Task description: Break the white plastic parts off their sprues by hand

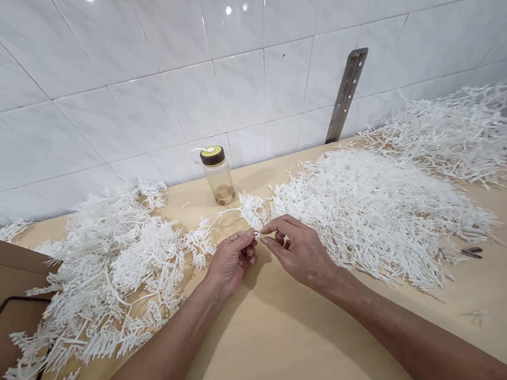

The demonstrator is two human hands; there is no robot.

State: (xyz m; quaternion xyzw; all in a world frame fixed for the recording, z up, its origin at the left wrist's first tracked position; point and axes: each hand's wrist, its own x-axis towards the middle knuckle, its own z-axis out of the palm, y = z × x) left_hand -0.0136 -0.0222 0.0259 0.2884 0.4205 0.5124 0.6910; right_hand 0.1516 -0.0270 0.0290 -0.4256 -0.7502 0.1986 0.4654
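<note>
My left hand [232, 261] is closed in a pinch near the middle of the table, with a small bit of a white branching plastic sprig [256, 234] at its fingertips. From the other side, the thumb and forefinger of my right hand [301, 251] close on the same bit. Just beyond the fingertips lies a feathery white cluster [252, 209] with a thin stem; whether it joins the held piece I cannot tell. A loose heap of white sprigs [140, 265] spreads left of my hands, and a denser heap [384, 214] lies on the right.
A clear bottle [219, 178] with a dark and yellow lid stands behind my hands. More white branches [465, 130] pile at the back right. Dark handles [472, 252] poke out by the right heap. A metal bracket [347, 96] leans at the tiled wall; a brown box [9, 294] stands left.
</note>
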